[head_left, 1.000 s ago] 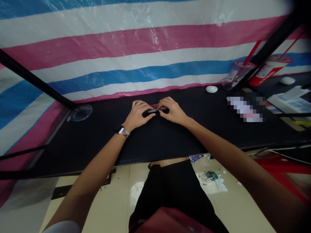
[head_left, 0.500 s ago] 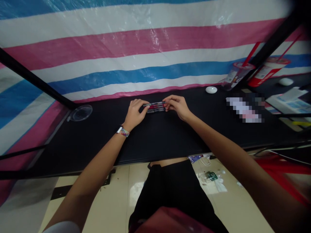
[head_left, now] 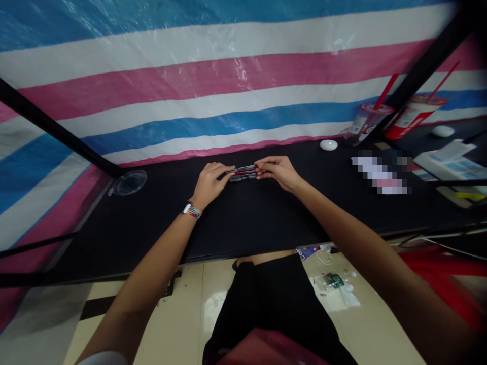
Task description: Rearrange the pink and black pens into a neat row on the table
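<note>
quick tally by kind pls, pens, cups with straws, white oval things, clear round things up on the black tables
Pens: at least 3, too small to be sure
Cups with straws: 2
White oval things: 2
Clear round thing: 1
Total: at least 8

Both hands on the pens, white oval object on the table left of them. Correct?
Wrong side: the head view shows the white oval object on the table to the right of the pens. The left hand and right hand are both on the pens, as you say.
</note>
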`<state>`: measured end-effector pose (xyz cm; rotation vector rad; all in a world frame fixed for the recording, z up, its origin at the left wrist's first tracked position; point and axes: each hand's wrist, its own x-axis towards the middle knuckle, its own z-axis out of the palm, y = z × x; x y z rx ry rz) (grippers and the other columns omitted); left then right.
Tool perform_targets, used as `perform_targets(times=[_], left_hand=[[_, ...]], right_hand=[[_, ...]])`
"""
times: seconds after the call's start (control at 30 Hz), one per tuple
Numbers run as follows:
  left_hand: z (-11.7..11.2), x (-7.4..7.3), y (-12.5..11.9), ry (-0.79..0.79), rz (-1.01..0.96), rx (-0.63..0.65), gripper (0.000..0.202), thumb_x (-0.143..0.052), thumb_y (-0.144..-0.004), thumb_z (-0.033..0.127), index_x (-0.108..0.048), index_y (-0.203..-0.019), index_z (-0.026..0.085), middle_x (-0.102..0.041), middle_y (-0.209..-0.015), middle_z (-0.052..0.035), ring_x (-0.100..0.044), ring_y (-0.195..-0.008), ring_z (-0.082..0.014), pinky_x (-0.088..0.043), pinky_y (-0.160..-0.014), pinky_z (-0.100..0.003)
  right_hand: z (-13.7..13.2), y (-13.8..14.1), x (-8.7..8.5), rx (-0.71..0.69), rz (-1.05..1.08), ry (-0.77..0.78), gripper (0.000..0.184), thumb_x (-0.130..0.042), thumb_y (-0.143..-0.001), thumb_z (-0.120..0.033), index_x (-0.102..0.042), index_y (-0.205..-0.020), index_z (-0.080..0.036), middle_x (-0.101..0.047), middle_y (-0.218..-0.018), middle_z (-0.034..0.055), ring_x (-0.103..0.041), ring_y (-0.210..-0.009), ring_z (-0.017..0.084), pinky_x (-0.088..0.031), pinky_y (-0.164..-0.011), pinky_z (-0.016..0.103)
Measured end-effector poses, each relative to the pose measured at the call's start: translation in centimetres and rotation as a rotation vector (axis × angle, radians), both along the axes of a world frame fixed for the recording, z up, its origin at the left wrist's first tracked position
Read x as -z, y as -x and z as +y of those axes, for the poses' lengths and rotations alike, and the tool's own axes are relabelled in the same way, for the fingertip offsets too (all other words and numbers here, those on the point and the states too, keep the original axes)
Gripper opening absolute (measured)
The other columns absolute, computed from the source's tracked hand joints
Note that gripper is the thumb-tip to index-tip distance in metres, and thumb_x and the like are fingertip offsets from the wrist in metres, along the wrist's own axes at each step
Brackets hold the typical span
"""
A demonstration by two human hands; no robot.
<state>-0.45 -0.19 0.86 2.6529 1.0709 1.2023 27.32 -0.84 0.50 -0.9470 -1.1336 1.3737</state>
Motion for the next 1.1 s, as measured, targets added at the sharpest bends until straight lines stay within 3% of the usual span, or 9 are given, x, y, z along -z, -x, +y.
perform_targets(times=[0.23, 0.37, 0.47, 0.53, 0.63, 0.77, 0.87, 1.0, 1.1], left_hand=[[0.14, 0.06, -0.37, 0.168, -0.104, 0.024, 0.029, -0.06, -0.111, 0.041, -0.085, -0.105, 0.026, -0.078, -0.08, -0.0024, -0.071, -0.076, -0.0205, -0.055, -0.082, -0.037], [0.5, 0.27, -0.6, 0.266, -0.334, 0.007, 0.029, -0.079, -0.097, 0.034, -0.078, -0.125, 0.027, -0.079, -0.093, -0.0018, -0.073, -0.084, -0.0192, -0.058, -0.087, -0.035], [0.73, 0.41, -0.51, 0.336, -0.377, 0.009, 0.015, -0.074, -0.101, 0.037, -0.079, -0.098, 0.023, -0.078, -0.087, -0.0027, -0.074, -0.083, -0.0195, -0.058, -0.085, -0.034], [0.77, 0.47, -0.47, 0.381, -0.38, 0.011, 0.024, -0.069, -0.105, 0.039, -0.076, -0.089, 0.022, -0.076, -0.079, -0.0021, -0.073, -0.078, -0.019, -0.058, -0.082, -0.034], [0.75, 0.52, -0.51, 0.388, -0.427, 0.043, 0.016, -0.079, -0.097, 0.036, -0.076, -0.107, 0.024, -0.076, -0.083, -0.0006, -0.073, -0.078, -0.0182, -0.057, -0.081, -0.033], [0.72, 0.47, -0.54, 0.381, -0.369, 0.023, 0.025, -0.065, -0.107, 0.037, -0.074, -0.089, 0.023, -0.075, -0.078, -0.0017, -0.072, -0.077, -0.018, -0.055, -0.081, -0.034], [0.71, 0.47, -0.44, 0.4, -0.378, 0.033, 0.01, -0.069, -0.104, 0.034, -0.074, -0.108, 0.025, -0.075, -0.077, 0.0001, -0.072, -0.075, -0.0183, -0.055, -0.079, -0.034], [0.69, 0.55, -0.32, 0.392, -0.318, 0.013, 0.019, -0.062, -0.108, 0.035, -0.071, -0.096, 0.024, -0.074, -0.078, -0.0009, -0.069, -0.073, -0.0175, -0.053, -0.078, -0.035], [0.77, 0.67, -0.3, 0.387, -0.353, 0.02, 0.012, -0.071, -0.102, 0.034, -0.071, -0.112, 0.026, -0.073, -0.079, 0.0005, -0.069, -0.074, -0.018, -0.053, -0.079, -0.035]], right_hand=[[0.45, -0.04, 0.71, 0.019, 0.011, -0.045, 0.031, -0.099, -0.075, -0.033, -0.087, -0.097, -0.015, -0.082, -0.085, 0.01, -0.08, -0.079, 0.024, -0.072, -0.09, 0.046], [0.46, -0.06, 0.79, 0.016, 0.061, -0.057, 0.029, -0.098, -0.075, -0.033, -0.086, -0.096, -0.016, -0.082, -0.087, 0.0099, -0.08, -0.08, 0.024, -0.072, -0.089, 0.045], [0.43, -0.14, 0.58, 0.021, 0.066, -0.047, 0.026, -0.096, -0.078, -0.031, -0.086, -0.096, -0.017, -0.082, -0.087, 0.0092, -0.079, -0.081, 0.022, -0.072, -0.09, 0.045], [0.4, -0.16, 0.4, 0.017, 0.065, -0.037, 0.023, -0.095, -0.08, -0.029, -0.086, -0.096, -0.016, -0.081, -0.087, 0.0095, -0.078, -0.081, 0.022, -0.072, -0.091, 0.045], [0.35, -0.12, 0.21, 0.033, 0.07, -0.02, 0.02, -0.094, -0.081, -0.027, -0.085, -0.094, -0.015, -0.08, -0.085, 0.0096, -0.078, -0.079, 0.022, -0.072, -0.09, 0.046], [0.35, -0.12, 0.18, 0.042, 0.07, -0.015, 0.017, -0.092, -0.081, -0.025, -0.085, -0.093, -0.015, -0.08, -0.084, 0.0092, -0.077, -0.079, 0.021, -0.072, -0.088, 0.044], [0.4, -0.16, 0.24, 0.042, 0.069, -0.007, 0.015, -0.09, -0.082, -0.024, -0.085, -0.093, -0.015, -0.08, -0.084, 0.0093, -0.077, -0.078, 0.021, -0.072, -0.087, 0.044], [0.47, -0.22, 0.29, 0.053, 0.057, 0.017, 0.013, -0.09, -0.083, -0.023, -0.084, -0.092, -0.016, -0.079, -0.083, 0.0091, -0.076, -0.079, 0.021, -0.072, -0.089, 0.045], [0.49, -0.23, 0.29, 0.059, 0.062, 0.023, 0.011, -0.089, -0.084, -0.022, -0.084, -0.091, -0.016, -0.078, -0.082, 0.009, -0.076, -0.079, 0.021, -0.072, -0.088, 0.044]])
